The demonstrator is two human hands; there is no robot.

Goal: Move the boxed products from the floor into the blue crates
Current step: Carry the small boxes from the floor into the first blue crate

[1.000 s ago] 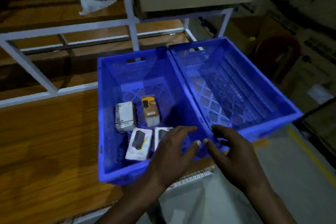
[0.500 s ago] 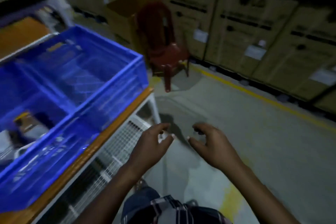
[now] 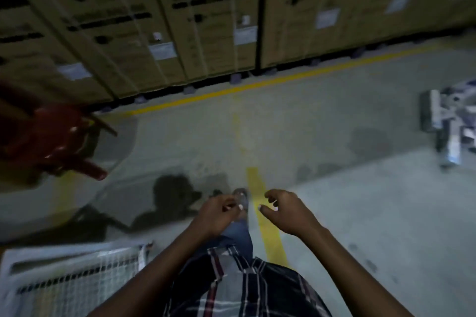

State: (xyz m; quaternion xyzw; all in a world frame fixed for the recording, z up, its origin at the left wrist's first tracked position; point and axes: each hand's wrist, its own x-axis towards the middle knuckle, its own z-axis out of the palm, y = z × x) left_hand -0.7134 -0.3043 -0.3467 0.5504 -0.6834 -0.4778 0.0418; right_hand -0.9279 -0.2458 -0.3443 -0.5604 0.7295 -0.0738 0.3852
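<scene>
Both hands hang out in front of the body over the floor, near each other but not touching, and neither holds anything. The left hand [image 3: 219, 211] has its fingers loosely curled inward, thumb toward the forefinger, with nothing between them. The right hand [image 3: 286, 211] is relaxed too, fingers bent and spread a little, palm down. Both forearms run back toward the bottom edge, on either side of a plaid shirt [image 3: 247, 283] and blue trousers [image 3: 238, 235]. Just beyond the left hand's fingertips a foot [image 3: 240, 194] shows on the grey concrete floor [image 3: 334, 213], beside a yellow painted line [image 3: 268, 229] that runs away from the body. A second yellow line [image 3: 257, 85] crosses the floor farther off, along the foot of a row of tall brown cartons [image 3: 180, 20] with white labels that fills the top of the view.

The boxed products [image 3: 450, 123] lie in a loose heap on the floor at the far right edge, well apart from both hands; they are blurred, pale with dark and blue patches, and their number cannot be told. At the left edge stands a dark red plastic chair [image 3: 59, 141], partly cut off. In the lower left corner is a white wire-mesh frame [image 3: 72, 278], close to the left forearm.
</scene>
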